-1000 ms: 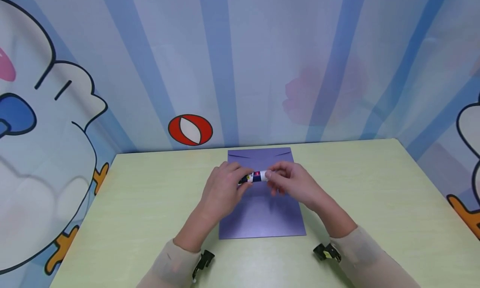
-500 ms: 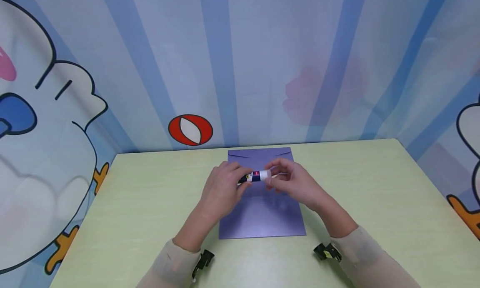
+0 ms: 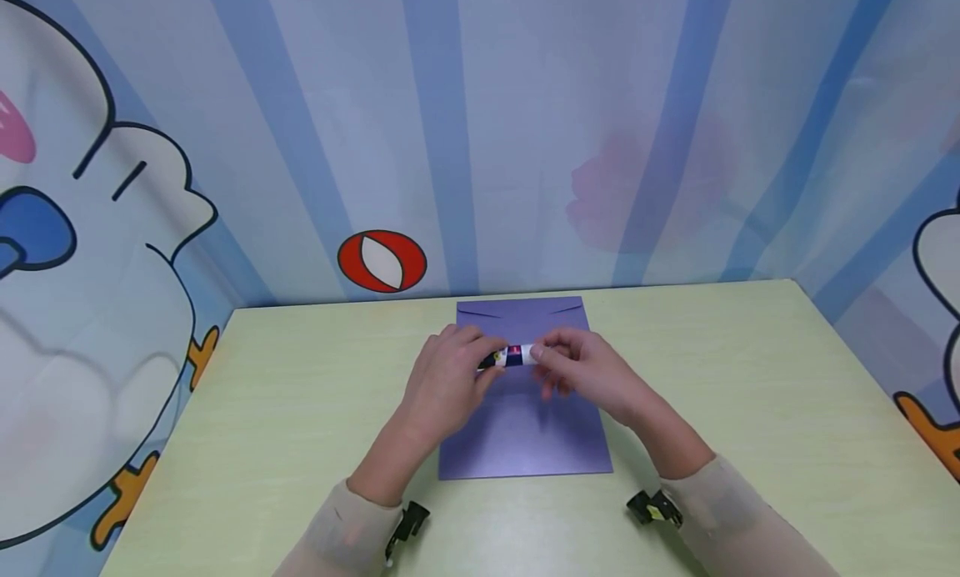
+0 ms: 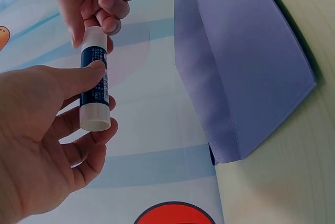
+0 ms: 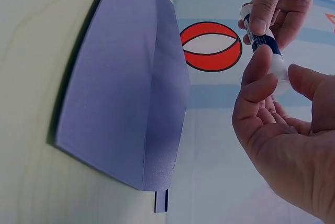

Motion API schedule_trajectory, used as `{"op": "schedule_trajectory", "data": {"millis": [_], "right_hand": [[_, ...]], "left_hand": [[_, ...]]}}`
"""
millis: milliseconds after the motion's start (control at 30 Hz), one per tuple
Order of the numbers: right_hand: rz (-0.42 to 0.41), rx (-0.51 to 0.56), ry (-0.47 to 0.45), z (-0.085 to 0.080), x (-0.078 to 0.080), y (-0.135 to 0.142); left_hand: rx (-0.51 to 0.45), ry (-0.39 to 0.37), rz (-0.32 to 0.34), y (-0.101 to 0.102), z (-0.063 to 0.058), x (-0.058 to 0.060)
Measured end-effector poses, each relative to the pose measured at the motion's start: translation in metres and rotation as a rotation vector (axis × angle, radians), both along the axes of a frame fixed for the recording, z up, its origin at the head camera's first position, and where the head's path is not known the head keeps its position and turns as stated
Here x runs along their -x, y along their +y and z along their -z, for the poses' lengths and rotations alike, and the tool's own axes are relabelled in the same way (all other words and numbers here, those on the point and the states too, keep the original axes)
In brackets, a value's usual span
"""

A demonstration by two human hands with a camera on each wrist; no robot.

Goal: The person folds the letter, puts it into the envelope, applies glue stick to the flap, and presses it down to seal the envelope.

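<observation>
A glue stick (image 3: 514,356) with a dark blue label and white ends is held level above a purple envelope (image 3: 528,444). My left hand (image 3: 447,377) grips its barrel between thumb and fingers; the left wrist view shows the thumb across the label (image 4: 94,90). At the other end my right hand (image 3: 588,368) pinches the white end (image 5: 279,72) with thumb and fingertips, the other fingers loosely curled. Under both hands the envelope lies lengthwise on the table, its far part partly covered by them. Toward the wall, its flap (image 4: 201,77) stands up a little in the wrist views.
The pale wooden table (image 3: 322,444) ends at a blue striped cloth wall (image 3: 517,143) just past the envelope. Cartoon figures and a red ball (image 3: 382,261) are printed on the cloth. Small black cameras (image 3: 408,523) sit at both wrists.
My right thumb and fingers loosened and spread at the glue stick's end half a second ago and now pinch it again. The left hand and envelope stay in place.
</observation>
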State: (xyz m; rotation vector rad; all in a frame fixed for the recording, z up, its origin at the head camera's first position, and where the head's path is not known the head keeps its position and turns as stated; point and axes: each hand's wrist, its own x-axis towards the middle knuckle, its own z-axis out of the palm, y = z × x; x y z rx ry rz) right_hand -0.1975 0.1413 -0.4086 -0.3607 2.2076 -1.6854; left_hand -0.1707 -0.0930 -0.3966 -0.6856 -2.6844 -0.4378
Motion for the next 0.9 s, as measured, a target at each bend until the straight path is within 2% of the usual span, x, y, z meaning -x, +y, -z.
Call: {"op": "schedule_trajectory", "data": {"millis": [267, 600, 900], "right_hand": [[-0.024, 0.015, 0.061, -0.002, 0.0, 0.002], [-0.036, 0.027, 0.117, -0.004, 0.005, 0.012], [0.011, -0.074, 0.169, -0.013, 0.012, 0.032]], "left_hand": [[-0.003, -0.034, -0.017, -0.001, -0.001, 0.0], [-0.037, -0.024, -0.035, -0.001, 0.001, 0.002], [-0.111, -0.023, -0.096, -0.002, 0.002, 0.004]]}}
